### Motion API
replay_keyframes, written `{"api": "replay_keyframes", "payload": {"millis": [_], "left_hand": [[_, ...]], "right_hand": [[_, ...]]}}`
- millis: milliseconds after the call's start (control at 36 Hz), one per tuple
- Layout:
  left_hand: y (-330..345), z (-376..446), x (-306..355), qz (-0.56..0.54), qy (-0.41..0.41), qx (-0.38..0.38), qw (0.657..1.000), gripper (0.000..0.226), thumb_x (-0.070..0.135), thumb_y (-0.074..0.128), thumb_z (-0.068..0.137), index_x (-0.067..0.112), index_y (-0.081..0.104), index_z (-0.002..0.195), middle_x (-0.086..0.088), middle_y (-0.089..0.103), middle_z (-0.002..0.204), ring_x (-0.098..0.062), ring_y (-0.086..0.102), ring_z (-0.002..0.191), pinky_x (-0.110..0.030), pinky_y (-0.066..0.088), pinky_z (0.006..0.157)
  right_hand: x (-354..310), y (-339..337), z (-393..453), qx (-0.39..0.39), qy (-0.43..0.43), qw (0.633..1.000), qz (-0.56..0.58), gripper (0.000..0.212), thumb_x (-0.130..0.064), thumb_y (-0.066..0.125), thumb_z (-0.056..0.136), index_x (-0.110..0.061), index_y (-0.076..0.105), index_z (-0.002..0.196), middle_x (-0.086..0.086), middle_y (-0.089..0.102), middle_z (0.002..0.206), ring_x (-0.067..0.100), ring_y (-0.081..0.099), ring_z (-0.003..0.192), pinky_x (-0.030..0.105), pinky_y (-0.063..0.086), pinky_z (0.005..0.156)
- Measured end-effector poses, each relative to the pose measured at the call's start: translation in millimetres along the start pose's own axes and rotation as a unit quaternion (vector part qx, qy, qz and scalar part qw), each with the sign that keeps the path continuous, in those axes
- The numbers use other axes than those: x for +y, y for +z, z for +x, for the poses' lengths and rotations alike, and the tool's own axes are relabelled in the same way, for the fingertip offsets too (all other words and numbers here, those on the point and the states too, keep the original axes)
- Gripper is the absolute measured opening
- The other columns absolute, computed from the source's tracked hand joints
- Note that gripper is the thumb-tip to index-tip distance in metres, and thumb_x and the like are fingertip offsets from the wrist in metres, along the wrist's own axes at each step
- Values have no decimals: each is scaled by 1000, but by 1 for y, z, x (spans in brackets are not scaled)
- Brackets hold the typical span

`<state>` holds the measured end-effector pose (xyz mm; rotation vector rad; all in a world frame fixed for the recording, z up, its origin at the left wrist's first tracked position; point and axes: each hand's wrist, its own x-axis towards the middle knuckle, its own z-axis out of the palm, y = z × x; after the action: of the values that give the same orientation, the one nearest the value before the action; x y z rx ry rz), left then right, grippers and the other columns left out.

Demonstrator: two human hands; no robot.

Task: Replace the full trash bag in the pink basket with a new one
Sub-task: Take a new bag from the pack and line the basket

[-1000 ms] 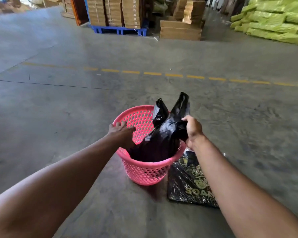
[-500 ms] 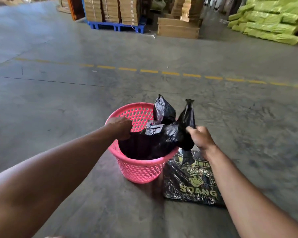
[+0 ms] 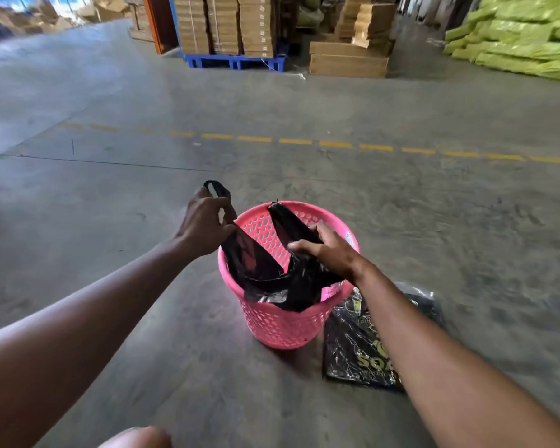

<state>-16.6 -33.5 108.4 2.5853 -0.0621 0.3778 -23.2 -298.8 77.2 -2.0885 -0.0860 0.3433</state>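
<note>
Black trash bag sits in the pink basket on the concrete floor. My left hand is closed round one handle loop, pulled up past the rim. My right hand is half-curled with its fingers loosely on the other loop, not clearly clamped. Film looks thin, slick and floppy, so I'd grip the loops, not the body. Weight unknown; the basket looks light and may lift along. Spare printed bag lies flat just beside the basket.

Both hands, left and right, grip black bag handles over pink basket on floor.
</note>
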Motion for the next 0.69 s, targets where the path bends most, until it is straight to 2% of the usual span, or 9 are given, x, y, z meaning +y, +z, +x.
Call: {"api": "replay_keyframes", "payload": {"millis": [83, 139, 222, 306, 389, 444, 528, 611, 694], "left_hand": [[5, -2, 1, -24, -15, 28, 999, 23, 8, 75, 67, 23, 74, 86, -9, 42, 108, -20, 49, 92, -29, 50, 80], [3, -1, 1, -22, -51, 71, 996, 25, 9, 71, 68, 26, 70, 86, -6, 40, 116, -14, 52, 81, -27, 48, 76], [-9, 7, 1, -24, -114, 128, 985, 23, 10, 66, 71, 31, 64, 82, -2, 37, 119, -10, 51, 62, -24, 41, 77], [-21, 16, -10, -22, -147, 132, 980, 26, 8, 67, 72, 31, 57, 81, -5, 38, 121, -30, 61, 75, -31, 46, 79], [-28, 16, -26, 16, -80, 108, 991, 25, 8, 69, 71, 27, 53, 78, -1, 42, 122, -32, 64, 72, -35, 47, 72], [-32, 12, -36, 42, 0, 56, 998, 25, 4, 70, 71, 26, 58, 76, 0, 46, 123, -25, 67, 70, -33, 47, 72], [-35, 5, -53, 56, 106, -69, 990, 45, -9, 65, 71, 33, 68, 85, -4, 45, 124, -12, 68, 68, -32, 55, 76], [-38, 1, -66, 88, 126, -200, 968, 60, -10, 64, 71, 41, 67, 102, -5, 42, 127, -9, 66, 79, -17, 51, 72], [-39, -4, -72, 101, 97, -259, 956, 69, -1, 75, 67, 38, 63, 122, -3, 43, 125, -14, 69, 81, -33, 57, 77]], "right_hand": [[-9, 3, 11, 49, -33, 983, -172, 39, -55, 80, 69, -25, 58, 80, -4, 66, 82, 20, 66, 84, 31, 44, 65], [-13, -2, 21, 132, -42, 959, -247, 28, -47, 76, 72, -24, 71, 85, 6, 70, 95, 30, 67, 98, 32, 51, 75], [-20, -29, 30, 267, 11, 929, -256, 40, -42, 70, 73, -19, 76, 106, 16, 70, 112, 37, 65, 110, 40, 54, 91], [-16, -65, 40, 318, 107, 925, -181, 41, -34, 70, 74, -7, 73, 104, 23, 71, 113, 39, 67, 109, 38, 54, 87], [-6, -91, 38, 316, 145, 928, -131, 42, -28, 70, 72, -7, 67, 108, 22, 70, 118, 39, 66, 111, 36, 52, 86], [1, -98, 27, 306, 119, 928, -177, 52, -21, 70, 74, -10, 51, 121, 22, 65, 122, 42, 63, 113, 39, 50, 87], [14, -105, 4, 275, -76, 914, -287, 63, -10, 65, 70, -19, 39, 128, 17, 52, 121, 43, 64, 96, 47, 54, 78], [24, -112, -12, 172, -201, 867, -424, 94, 0, 62, 66, -44, 32, 144, 6, 34, 138, 33, 61, 78, 45, 57, 64], [25, -110, -25, 65, -215, 842, -491, 71, 3, 64, 67, -53, 55, 111, 1, 30, 148, 23, 59, 91, 41, 58, 67]]}}
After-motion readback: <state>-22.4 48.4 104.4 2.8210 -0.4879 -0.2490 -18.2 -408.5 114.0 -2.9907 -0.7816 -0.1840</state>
